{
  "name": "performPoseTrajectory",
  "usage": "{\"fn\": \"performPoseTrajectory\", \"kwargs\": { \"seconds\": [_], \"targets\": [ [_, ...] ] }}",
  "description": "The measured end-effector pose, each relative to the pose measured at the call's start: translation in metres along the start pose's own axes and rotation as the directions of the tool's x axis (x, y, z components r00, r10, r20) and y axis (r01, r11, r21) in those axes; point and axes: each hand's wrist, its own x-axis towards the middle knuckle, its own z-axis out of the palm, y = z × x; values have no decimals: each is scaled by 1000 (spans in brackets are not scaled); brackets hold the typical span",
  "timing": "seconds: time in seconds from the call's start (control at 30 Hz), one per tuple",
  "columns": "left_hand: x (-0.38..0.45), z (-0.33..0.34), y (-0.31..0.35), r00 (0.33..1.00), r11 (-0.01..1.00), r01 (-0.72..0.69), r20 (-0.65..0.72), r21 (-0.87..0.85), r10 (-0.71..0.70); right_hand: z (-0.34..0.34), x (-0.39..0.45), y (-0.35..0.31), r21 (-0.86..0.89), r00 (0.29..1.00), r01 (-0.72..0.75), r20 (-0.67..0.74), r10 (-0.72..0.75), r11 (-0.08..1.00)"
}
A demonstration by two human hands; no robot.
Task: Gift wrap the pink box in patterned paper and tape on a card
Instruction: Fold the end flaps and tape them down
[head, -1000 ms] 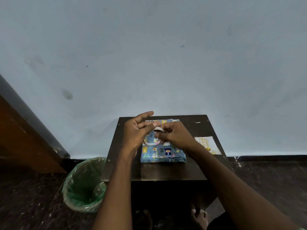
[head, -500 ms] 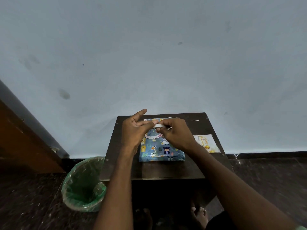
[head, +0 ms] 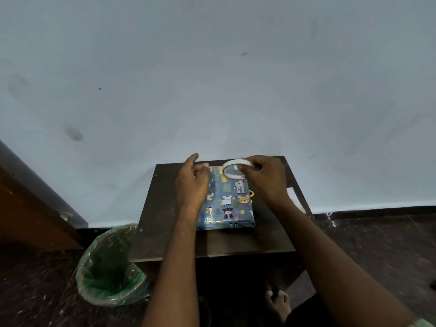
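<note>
The box, wrapped in blue paper printed with cartoon animals, lies flat on the small dark table. Above the box's far edge, my right hand grips a white tape roll held upright. My left hand hovers over the box's left side; its thumb and a finger pinch what looks like the tape's free end, and the index finger sticks up. The pale card lies on the table to the right, mostly hidden behind my right forearm.
A bin with a green liner stands on the floor left of the table. A wooden door is at the far left and a pale wall rises behind the table. A small yellow loop shows at the box's right edge. Bare feet are under the table.
My hands have drawn apart: the left moved left away from the roll, the right carried the roll right and toward the far edge. The camera view shifted slightly.
</note>
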Motion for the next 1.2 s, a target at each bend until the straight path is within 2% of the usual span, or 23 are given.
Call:
{"fn": "performPoseTrajectory", "kwargs": {
  "seconds": [0.07,0.13,0.2,0.23,0.33,0.4,0.47,0.57,0.6,0.67,0.77,0.9,1.03,1.13,1.2],
  "targets": [
    [-2,14,1,999,1000,-12,41,20,11,-5,4,10,46,987,-146,-64,148,988],
    [-6,30,5,995,998,-32,96,57,27,-8,11,16,263,934,-322,-67,350,909],
    [-9,44,9,988,993,-59,149,105,43,-12,17,19,385,894,-377,-85,439,843],
    [-10,51,8,984,990,-69,173,121,47,-13,19,21,358,900,-362,-108,423,861],
    [-11,64,6,979,979,-85,198,185,47,-13,23,32,29,966,-224,-129,226,974],
    [-10,66,3,979,966,-91,201,240,42,-10,24,44,-212,990,-140,-28,138,967],
    [-8,62,3,980,939,-117,189,322,58,-4,27,57,-378,988,-67,101,113,923],
    [-3,45,0,990,818,-125,119,562,70,-3,26,64,-524,980,35,185,74,851],
    [-1,38,-1,995,782,-92,85,616,51,-4,24,64,-536,987,55,159,37,842],
    [1,25,-6,1000,775,-9,23,632,-7,-5,20,55,-536,997,58,66,-26,842],
    [6,11,-18,996,804,84,-20,589,-89,-2,13,37,-418,1000,-14,3,16,908],
    [12,-2,-23,972,857,188,35,481,-233,12,1,29,-351,988,-93,81,128,932],
    [18,-14,-29,933,927,340,67,155,-353,19,-1,24,-317,971,-188,82,224,930],
    [18,-16,-30,913,915,400,106,-48,-394,23,1,20,-289,963,-223,81,256,931],
    [19,-18,-27,917,899,398,78,-180,-390,27,-1,15,-167,962,-252,67,266,953]
  ]
}}
